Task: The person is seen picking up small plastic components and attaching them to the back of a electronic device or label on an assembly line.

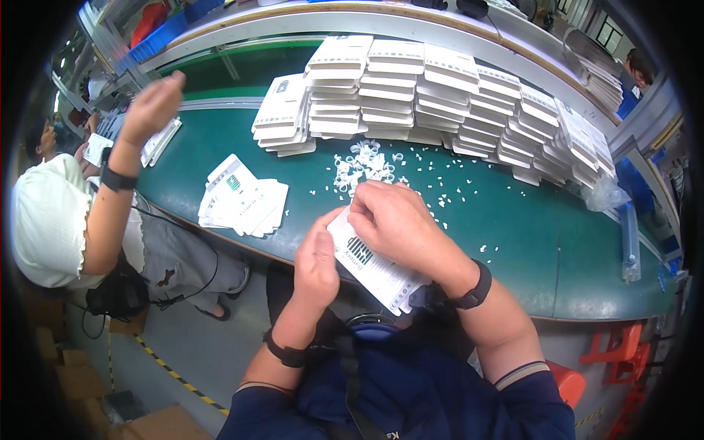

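My left hand (319, 260) grips the left edge of a flat white cardboard box (368, 265) with green and black print. It is held tilted over the table's near edge, one end toward my body. My right hand (396, 221) is closed, its curled fingertips at the far end of the box. Whatever those fingertips pinch is hidden. Just beyond my hands lies a heap of small white plastic loops (364, 163), with tiny white bits scattered to its right. Left of my left hand, several similar white boxes (246, 198) lie in a loose fanned pile.
Long stacks of white boxes (396, 88) line the far side of the green table (524, 257). Clear plastic wrapping (607, 194) lies at the right end. At left, a co-worker's raised arm (110, 213) reaches beside the table. Red stools (620, 345) stand at lower right.
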Action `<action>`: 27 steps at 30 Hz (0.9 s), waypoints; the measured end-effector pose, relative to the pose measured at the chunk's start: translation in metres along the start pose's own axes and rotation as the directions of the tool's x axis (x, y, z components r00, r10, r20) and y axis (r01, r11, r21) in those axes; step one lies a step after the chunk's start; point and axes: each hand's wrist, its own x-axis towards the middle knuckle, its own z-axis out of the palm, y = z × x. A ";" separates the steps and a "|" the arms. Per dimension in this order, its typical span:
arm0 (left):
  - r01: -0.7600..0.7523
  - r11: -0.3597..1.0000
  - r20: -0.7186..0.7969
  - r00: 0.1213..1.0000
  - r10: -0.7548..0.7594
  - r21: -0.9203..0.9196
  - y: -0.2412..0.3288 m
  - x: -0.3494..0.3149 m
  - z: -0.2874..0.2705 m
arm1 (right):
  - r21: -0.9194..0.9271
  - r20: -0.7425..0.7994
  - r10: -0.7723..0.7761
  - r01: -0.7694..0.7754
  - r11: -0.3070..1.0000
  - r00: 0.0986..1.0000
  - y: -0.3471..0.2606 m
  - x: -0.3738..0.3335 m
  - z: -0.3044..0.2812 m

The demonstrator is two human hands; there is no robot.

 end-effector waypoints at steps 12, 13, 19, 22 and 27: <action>0.398 0.826 0.172 0.918 -0.358 -0.400 -0.010 0.007 -0.014 | -0.141 0.094 -0.102 0.114 0.983 0.990 -0.007 -0.008 -0.003; 0.390 0.843 0.199 0.920 -0.338 -0.371 -0.010 0.008 -0.015 | -0.124 0.079 -0.107 0.116 0.985 0.991 -0.006 -0.007 -0.003; 0.273 0.907 0.217 0.953 -0.210 -0.321 -0.005 0.010 -0.009 | 0.181 -0.138 0.026 0.000 0.983 0.990 0.009 0.006 -0.006; 0.197 0.896 0.244 0.964 -0.104 -0.397 0.000 0.009 -0.005 | 0.494 0.299 0.213 -0.342 0.799 0.930 0.015 0.007 -0.007; 0.371 0.769 0.331 0.918 -0.219 -0.521 0.007 0.006 -0.009 | 0.688 0.268 0.098 -0.262 0.677 0.958 0.010 0.002 0.000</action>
